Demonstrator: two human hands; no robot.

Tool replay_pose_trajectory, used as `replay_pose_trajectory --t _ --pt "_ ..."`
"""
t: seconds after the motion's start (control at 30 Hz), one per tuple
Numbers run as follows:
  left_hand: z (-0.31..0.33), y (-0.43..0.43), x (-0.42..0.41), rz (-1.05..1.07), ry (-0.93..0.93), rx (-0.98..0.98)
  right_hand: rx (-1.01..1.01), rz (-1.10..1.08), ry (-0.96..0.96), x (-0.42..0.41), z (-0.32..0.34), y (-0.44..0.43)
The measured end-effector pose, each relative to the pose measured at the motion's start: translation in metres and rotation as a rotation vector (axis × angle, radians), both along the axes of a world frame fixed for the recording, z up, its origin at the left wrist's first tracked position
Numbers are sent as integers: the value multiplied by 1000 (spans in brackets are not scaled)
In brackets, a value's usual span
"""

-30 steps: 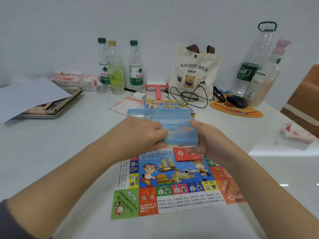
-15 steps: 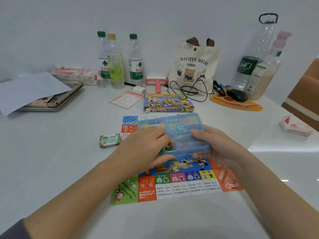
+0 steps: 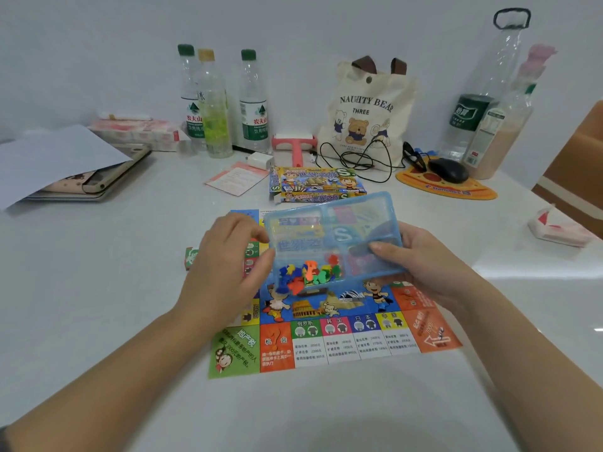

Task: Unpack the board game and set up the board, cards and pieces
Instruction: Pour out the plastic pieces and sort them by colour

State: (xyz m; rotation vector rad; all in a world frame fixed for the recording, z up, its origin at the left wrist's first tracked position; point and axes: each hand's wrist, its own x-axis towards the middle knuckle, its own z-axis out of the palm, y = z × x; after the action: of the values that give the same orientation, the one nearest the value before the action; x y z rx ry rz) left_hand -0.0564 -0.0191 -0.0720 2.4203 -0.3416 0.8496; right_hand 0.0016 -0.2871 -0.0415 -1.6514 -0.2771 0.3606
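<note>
Both hands held one thing. The left hand [image 3: 228, 265] had its fingers curled about the left edge of the blue tray [image 3: 332, 230]. The right hand [image 3: 421, 262] carried the right end, thumb laid across the top face and fingers beneath.

Over the last second the tray had come down from a higher, farther hold and been tipped, so that its clear face turned toward the person. The left hand, which had lain over the tray's near side, had shifted out to the edge. With the tilt, the coloured pieces [image 3: 310, 272] had gathered in a heap in the tray's low, near-left compartment (whether a lid still covered them could not be told). I judged that this readied the tray for opening, which made the pieces the step in hand. None had yet reached the board.

The tray hung between the two hands above the middle of the board [image 3: 342, 344], not resting on it, with its low edge over the picture panel. The board itself lay unfolded and flat on the counter [image 3: 98, 305], so that part of the setup looked done.

A green card pack [image 3: 190, 257] lay just off the board's left edge, partly behind the left hand. The game box [image 3: 316, 184] lay just beyond the board's far edge, and a pink leaflet [image 3: 236, 177] beyond its far-left corner. The bottles [image 3: 213, 106] and the tote bag [image 3: 365, 115] stood well beyond the far edge, by the wall.
</note>
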Motion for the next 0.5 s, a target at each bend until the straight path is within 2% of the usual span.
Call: replay_pose_trajectory --t 0.23,0.37,0.5 --pt "-8 -11 -6 40 256 -93 -96 -39 -157 1 0 -5" --pt "-13 -8 -2 23 313 40 -117 -25 -202 0 3 -7" --pt "-19 -5 1 -4 243 238 -120 -26 -236 0 5 -10"
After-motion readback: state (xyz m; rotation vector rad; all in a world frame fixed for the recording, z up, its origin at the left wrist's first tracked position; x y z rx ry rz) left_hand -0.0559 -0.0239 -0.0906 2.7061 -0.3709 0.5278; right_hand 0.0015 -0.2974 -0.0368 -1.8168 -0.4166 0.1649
